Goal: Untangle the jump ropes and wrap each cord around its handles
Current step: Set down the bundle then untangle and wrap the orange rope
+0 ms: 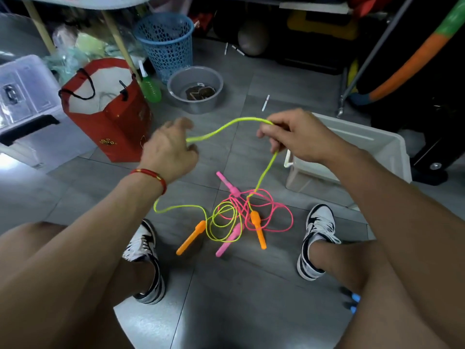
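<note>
The left hand (171,149) pinches the yellow-green cord (221,127) with curled fingers, a raised span arches across to the right hand (294,137), closed around it too, and below them the cord drops into the pink cord (274,210) tangle and handles on the floor (239,298).

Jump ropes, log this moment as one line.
left hand: holds yellow cord | right hand: pinches same cord | pink cord: tangled with it on floor | handles: none wrapped

The blurred left hand (171,149) hides its fingertips and its hold on the yellow cord (226,125).
</note>
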